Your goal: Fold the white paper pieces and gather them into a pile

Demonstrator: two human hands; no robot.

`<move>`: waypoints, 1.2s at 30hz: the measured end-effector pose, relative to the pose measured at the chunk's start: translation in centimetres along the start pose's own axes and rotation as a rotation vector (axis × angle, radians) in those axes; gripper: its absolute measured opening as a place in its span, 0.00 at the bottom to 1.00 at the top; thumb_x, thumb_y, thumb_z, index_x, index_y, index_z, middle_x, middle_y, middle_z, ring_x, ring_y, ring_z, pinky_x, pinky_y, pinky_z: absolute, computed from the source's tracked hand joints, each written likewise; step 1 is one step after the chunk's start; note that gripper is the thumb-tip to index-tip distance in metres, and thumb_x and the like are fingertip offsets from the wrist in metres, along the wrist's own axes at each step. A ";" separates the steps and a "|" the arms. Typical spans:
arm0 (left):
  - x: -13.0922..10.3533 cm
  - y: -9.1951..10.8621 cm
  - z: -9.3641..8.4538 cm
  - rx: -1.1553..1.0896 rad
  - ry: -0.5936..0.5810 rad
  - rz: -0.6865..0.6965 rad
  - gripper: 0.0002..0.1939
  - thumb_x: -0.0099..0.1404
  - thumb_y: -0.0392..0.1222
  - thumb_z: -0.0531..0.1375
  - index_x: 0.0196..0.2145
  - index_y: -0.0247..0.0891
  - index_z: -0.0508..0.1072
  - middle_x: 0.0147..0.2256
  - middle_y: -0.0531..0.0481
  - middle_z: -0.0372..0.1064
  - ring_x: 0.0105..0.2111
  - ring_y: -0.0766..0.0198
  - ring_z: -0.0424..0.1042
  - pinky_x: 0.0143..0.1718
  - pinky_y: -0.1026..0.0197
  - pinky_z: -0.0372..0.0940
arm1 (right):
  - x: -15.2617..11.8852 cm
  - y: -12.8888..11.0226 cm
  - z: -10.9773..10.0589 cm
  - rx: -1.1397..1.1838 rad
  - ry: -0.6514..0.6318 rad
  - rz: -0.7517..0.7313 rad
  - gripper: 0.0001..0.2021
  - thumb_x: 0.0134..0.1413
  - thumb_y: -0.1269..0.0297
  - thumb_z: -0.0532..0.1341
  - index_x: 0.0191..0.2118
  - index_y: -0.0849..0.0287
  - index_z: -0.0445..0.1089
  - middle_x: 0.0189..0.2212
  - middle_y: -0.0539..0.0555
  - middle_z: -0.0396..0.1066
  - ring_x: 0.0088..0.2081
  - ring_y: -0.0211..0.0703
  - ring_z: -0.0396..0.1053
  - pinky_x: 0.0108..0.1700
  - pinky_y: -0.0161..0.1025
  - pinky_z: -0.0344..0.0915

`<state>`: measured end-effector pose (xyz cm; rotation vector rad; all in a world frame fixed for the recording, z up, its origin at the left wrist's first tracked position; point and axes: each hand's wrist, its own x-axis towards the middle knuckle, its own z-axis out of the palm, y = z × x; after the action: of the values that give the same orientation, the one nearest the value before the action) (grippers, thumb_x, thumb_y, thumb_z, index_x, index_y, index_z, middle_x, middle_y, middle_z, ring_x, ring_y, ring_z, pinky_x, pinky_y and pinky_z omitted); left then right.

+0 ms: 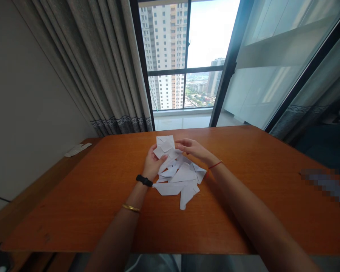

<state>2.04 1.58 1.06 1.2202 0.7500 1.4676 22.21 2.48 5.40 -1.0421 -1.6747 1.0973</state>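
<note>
Several folded white papers [166, 146] are gripped by my left hand [153, 163], its thumb lying over their front and its fingers behind. My right hand [195, 148] is at the right edge of these papers, with bent fingers closed on a corner of them; the exact contact is small in view. Below both hands, a loose pile of cut and folded white paper pieces [184, 172] lies on the wooden table [102, 211]. One long strip [170, 189] and a narrow piece [187, 195] stick out toward me from the pile.
Flat white paper pieces [78, 150] rest on the wooden ledge by the left wall. A blurred-out object [328, 185] is at the table's right side. Beyond the far edge are a grey curtain [107, 75] and a dark-framed glass door [229, 71].
</note>
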 end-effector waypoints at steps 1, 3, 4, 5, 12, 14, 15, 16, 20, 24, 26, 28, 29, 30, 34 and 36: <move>-0.1 0.0 0.1 0.009 -0.024 -0.010 0.36 0.45 0.39 0.71 0.50 0.38 0.61 0.46 0.43 0.71 0.45 0.58 0.71 0.48 0.56 0.65 | 0.0 -0.3 0.7 0.028 -0.052 -0.011 0.22 0.45 0.54 0.66 0.46 0.62 0.71 0.40 0.57 0.73 0.37 0.42 0.68 0.37 0.37 0.65; -0.3 0.0 0.1 0.068 -0.062 -0.034 0.33 0.44 0.40 0.72 0.47 0.37 0.64 0.40 0.47 0.72 0.39 0.62 0.72 0.41 0.61 0.66 | 0.0 -0.6 1.4 0.045 -0.082 -0.014 0.19 0.44 0.56 0.67 0.41 0.63 0.73 0.37 0.55 0.73 0.35 0.41 0.68 0.36 0.37 0.64; -0.4 0.0 0.1 0.121 -0.068 -0.044 0.29 0.45 0.40 0.71 0.44 0.36 0.67 0.35 0.50 0.72 0.34 0.65 0.71 0.36 0.64 0.65 | 0.0 -0.6 1.3 0.041 -0.080 -0.007 0.17 0.45 0.57 0.66 0.39 0.64 0.73 0.35 0.55 0.73 0.33 0.40 0.67 0.34 0.36 0.63; -0.3 0.0 -0.1 0.180 -0.067 -0.052 0.25 0.46 0.42 0.71 0.41 0.35 0.69 0.29 0.54 0.69 0.28 0.68 0.69 0.30 0.67 0.63 | 0.1 -0.5 1.0 0.034 -0.077 0.002 0.15 0.46 0.57 0.65 0.37 0.64 0.73 0.33 0.54 0.73 0.31 0.38 0.66 0.33 0.36 0.62; -0.3 0.1 -0.4 0.410 -0.044 -0.059 0.16 0.55 0.51 0.64 0.33 0.34 0.73 0.21 0.56 0.62 0.22 0.70 0.61 0.24 0.68 0.56 | -0.5 -1.1 -3.5 0.026 -0.176 0.052 0.15 0.46 0.58 0.65 0.37 0.64 0.72 0.29 0.52 0.72 0.27 0.35 0.64 0.28 0.33 0.58; -0.5 0.1 -0.2 0.438 -0.030 -0.041 0.18 0.58 0.53 0.61 0.35 0.34 0.73 0.28 0.51 0.69 0.28 0.65 0.67 0.30 0.65 0.61 | -0.6 -1.3 -3.3 0.058 -0.263 0.080 0.17 0.46 0.59 0.65 0.41 0.64 0.70 0.31 0.53 0.73 0.29 0.37 0.67 0.29 0.33 0.60; -0.6 0.0 -0.1 0.447 -0.041 -0.026 0.19 0.60 0.54 0.59 0.36 0.34 0.73 0.31 0.49 0.71 0.32 0.63 0.68 0.34 0.64 0.62 | -0.6 -1.3 -2.8 0.071 -0.310 0.093 0.18 0.45 0.60 0.65 0.43 0.63 0.69 0.32 0.53 0.73 0.31 0.39 0.68 0.30 0.34 0.62; -0.6 -0.1 0.0 0.451 -0.073 -0.021 0.19 0.62 0.55 0.57 0.36 0.34 0.74 0.33 0.47 0.72 0.35 0.61 0.69 0.37 0.62 0.63 | -0.5 -1.2 -2.2 0.080 -0.357 0.101 0.18 0.46 0.61 0.65 0.44 0.63 0.69 0.33 0.53 0.73 0.32 0.40 0.69 0.31 0.34 0.63; -0.6 -0.3 0.0 0.380 -0.195 -0.142 0.18 0.60 0.52 0.57 0.37 0.33 0.74 0.33 0.46 0.74 0.35 0.58 0.71 0.37 0.60 0.65 | -0.1 -0.3 0.1 -0.007 -0.428 0.052 0.19 0.42 0.69 0.65 0.45 0.61 0.68 0.37 0.53 0.71 0.37 0.41 0.69 0.37 0.36 0.66; -0.1 0.0 -0.7 0.438 -0.055 -0.186 0.16 0.58 0.47 0.54 0.37 0.32 0.73 0.35 0.44 0.74 0.37 0.56 0.72 0.40 0.57 0.65 | -0.1 0.4 -1.0 -0.171 -0.206 0.108 0.26 0.35 0.74 0.68 0.46 0.60 0.66 0.35 0.51 0.67 0.31 0.36 0.65 0.32 0.33 0.63; 0.1 0.2 -1.2 0.574 -0.064 -0.244 0.14 0.57 0.46 0.52 0.32 0.34 0.73 0.34 0.44 0.74 0.38 0.54 0.72 0.42 0.54 0.65 | -0.4 0.0 -2.3 -0.123 -0.169 0.141 0.27 0.35 0.72 0.69 0.46 0.59 0.65 0.32 0.49 0.64 0.29 0.34 0.63 0.29 0.32 0.62; 0.0 0.3 -1.7 0.686 -0.098 -0.299 0.10 0.54 0.44 0.55 0.28 0.35 0.71 0.34 0.43 0.74 0.41 0.50 0.71 0.45 0.48 0.63 | -0.8 -0.7 -3.2 -0.036 -0.192 0.137 0.27 0.35 0.71 0.69 0.46 0.59 0.64 0.29 0.46 0.61 0.27 0.32 0.61 0.28 0.31 0.61; 0.0 0.3 -1.9 0.766 -0.100 -0.304 0.08 0.52 0.43 0.57 0.26 0.36 0.71 0.36 0.42 0.73 0.44 0.47 0.69 0.49 0.44 0.60 | -0.9 -1.1 -3.5 0.001 -0.213 0.132 0.27 0.36 0.71 0.69 0.46 0.59 0.64 0.28 0.45 0.60 0.27 0.32 0.61 0.29 0.31 0.61; -0.1 0.2 -2.0 0.875 -0.088 -0.293 0.07 0.50 0.42 0.58 0.26 0.36 0.70 0.41 0.41 0.72 0.49 0.44 0.65 0.52 0.39 0.55 | -1.1 -1.4 -3.6 0.026 -0.231 0.129 0.27 0.37 0.70 0.69 0.47 0.59 0.64 0.27 0.45 0.60 0.26 0.32 0.61 0.29 0.31 0.61; -0.7 0.5 -1.7 1.370 -0.071 -0.158 0.25 0.51 0.44 0.61 0.48 0.39 0.68 0.63 0.38 0.46 0.63 0.43 0.45 0.60 0.35 0.37 | -2.3 -0.9 -3.9 -0.104 -0.154 0.196 0.28 0.37 0.72 0.68 0.49 0.58 0.64 0.31 0.49 0.66 0.29 0.35 0.65 0.29 0.32 0.62; -1.1 0.8 -1.2 1.399 -0.226 -0.129 0.40 0.51 0.51 0.62 0.60 0.42 0.57 0.66 0.39 0.35 0.65 0.43 0.37 0.60 0.35 0.34 | -3.6 0.2 -4.6 -0.221 -0.079 0.274 0.28 0.36 0.74 0.67 0.49 0.59 0.64 0.33 0.52 0.69 0.30 0.37 0.67 0.29 0.33 0.62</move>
<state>0.63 0.49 1.11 2.2114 1.7556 0.5192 27.65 0.26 5.57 -1.4186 -1.7834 1.1564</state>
